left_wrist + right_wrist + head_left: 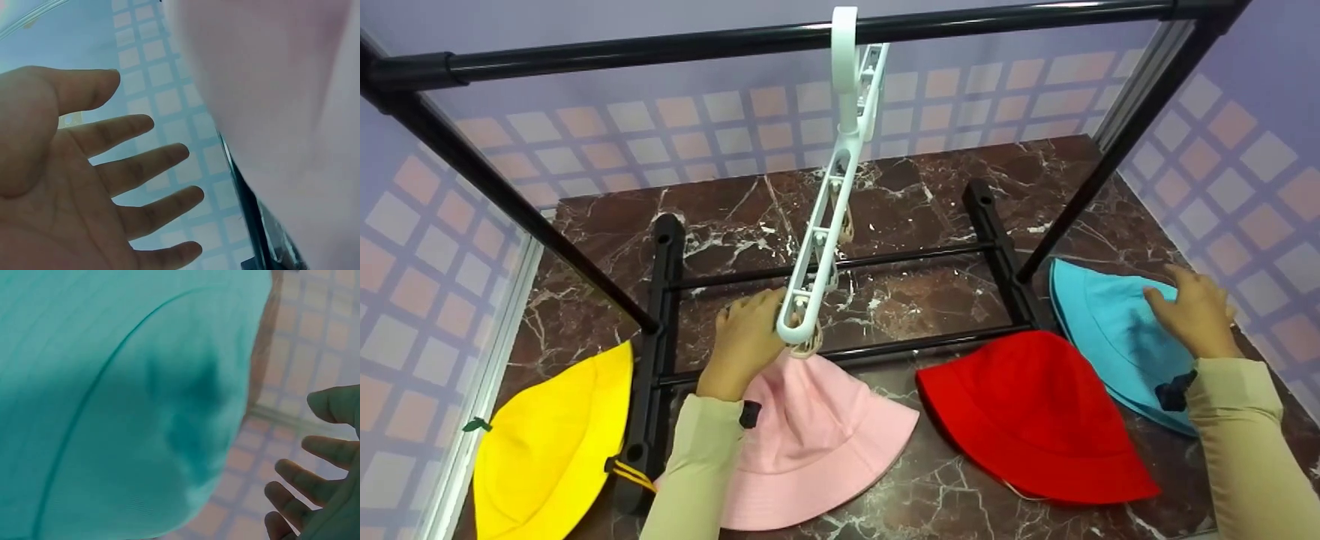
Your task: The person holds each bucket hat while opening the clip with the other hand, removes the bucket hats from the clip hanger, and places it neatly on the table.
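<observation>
A white clip hanger [821,232] hooks over the black rail, with several clips hanging along it. Directly below its near end is a pink bucket hat [810,435], its peak right at the nearest clip in the head view. My left hand [746,341] is beside that end, above the hat. In the left wrist view, the left fingers [140,169] are spread and hold nothing, with pink cloth close on their right. My right hand [1196,311] hovers over a light blue bucket hat [1125,322]; its fingers [306,481] are apart with nothing between them.
A red bucket hat [1035,420] lies between the pink and blue ones. At the left is a yellow bucket hat [555,450] with a small green leaf. The black rack's rail [660,54] spans the top, its base bars [915,345] on the dark marble floor. Checked walls enclose the sides.
</observation>
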`<state>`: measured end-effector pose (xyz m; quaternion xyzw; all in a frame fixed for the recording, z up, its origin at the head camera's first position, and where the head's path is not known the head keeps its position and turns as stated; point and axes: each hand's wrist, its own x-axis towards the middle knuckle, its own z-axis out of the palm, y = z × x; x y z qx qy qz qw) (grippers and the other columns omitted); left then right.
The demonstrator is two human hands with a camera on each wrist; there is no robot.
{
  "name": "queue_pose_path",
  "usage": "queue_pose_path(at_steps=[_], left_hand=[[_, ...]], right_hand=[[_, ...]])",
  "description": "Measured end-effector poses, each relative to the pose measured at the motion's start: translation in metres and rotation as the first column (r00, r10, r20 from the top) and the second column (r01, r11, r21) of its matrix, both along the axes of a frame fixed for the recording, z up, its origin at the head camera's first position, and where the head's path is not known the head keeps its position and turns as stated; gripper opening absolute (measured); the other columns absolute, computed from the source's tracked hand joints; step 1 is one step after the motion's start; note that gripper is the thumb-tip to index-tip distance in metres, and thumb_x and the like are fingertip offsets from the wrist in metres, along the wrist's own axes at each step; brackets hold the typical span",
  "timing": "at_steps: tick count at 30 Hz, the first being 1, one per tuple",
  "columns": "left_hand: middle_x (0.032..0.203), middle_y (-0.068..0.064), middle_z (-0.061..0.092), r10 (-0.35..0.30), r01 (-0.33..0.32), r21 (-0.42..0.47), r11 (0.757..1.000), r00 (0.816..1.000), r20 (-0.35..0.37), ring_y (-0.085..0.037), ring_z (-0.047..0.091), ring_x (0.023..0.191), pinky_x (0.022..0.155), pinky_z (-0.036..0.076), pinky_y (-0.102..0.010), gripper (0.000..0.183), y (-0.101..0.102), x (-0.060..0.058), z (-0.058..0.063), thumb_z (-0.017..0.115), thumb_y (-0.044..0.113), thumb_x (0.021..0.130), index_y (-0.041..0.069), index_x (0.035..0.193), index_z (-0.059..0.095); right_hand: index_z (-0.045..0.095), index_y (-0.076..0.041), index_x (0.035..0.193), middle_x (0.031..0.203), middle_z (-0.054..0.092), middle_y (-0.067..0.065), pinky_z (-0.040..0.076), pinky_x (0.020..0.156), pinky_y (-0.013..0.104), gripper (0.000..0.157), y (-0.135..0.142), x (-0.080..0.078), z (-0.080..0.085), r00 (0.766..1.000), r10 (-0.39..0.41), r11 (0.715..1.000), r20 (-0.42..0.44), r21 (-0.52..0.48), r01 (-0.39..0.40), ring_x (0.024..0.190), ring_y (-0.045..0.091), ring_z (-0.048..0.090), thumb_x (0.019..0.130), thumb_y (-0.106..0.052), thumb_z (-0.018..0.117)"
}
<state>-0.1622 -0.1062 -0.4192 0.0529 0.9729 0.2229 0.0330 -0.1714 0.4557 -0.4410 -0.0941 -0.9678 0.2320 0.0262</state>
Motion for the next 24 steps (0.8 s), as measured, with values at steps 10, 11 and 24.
queue_pose_path(at_steps=[10, 11, 24], left_hand=[[0.156, -0.021, 0.024, 0.041, -0.045, -0.08, 0.996, 0.998, -0.049, -0.049, 0.019, 0.142, 0.111, 0.003, -0.07, 0.065, -0.002, 0.004, 0.005, 0.054, 0.022, 0.094, 0.013, 0.152, 0.028], [0.157, -0.021, 0.021, 0.042, -0.047, -0.089, 0.995, 0.998, -0.051, -0.049, 0.016, 0.143, 0.111, 0.0, -0.07, 0.066, -0.003, 0.005, 0.005, 0.054, 0.023, 0.094, 0.013, 0.153, 0.026], [0.16, -0.021, 0.008, 0.056, -0.077, -0.138, 0.987, 0.988, -0.145, -0.049, 0.004, 0.145, 0.108, -0.008, -0.073, 0.07, -0.008, 0.009, 0.004, 0.043, 0.048, 0.098, 0.019, 0.155, 0.015]], right_hand=[[0.039, -0.002, 0.144, 0.144, 0.034, 0.034, 0.016, 0.094, 0.072, 0.068, -0.057, 0.01, 0.026, 0.984, 0.172, 0.981, -0.041, 0.101, -0.167, 0.129, 0.057, 0.024, 0.099, -0.052, 0.04], [0.039, -0.002, 0.144, 0.144, 0.034, 0.033, 0.016, 0.094, 0.071, 0.067, -0.062, 0.012, 0.028, 0.98, 0.192, 0.976, -0.049, 0.11, -0.185, 0.129, 0.056, 0.024, 0.099, -0.052, 0.041], [0.042, -0.011, 0.145, 0.146, 0.041, 0.022, 0.017, 0.101, 0.069, 0.063, -0.12, 0.025, 0.049, 0.913, 0.381, 0.917, -0.144, 0.183, -0.354, 0.133, 0.048, 0.031, 0.095, -0.047, 0.054]])
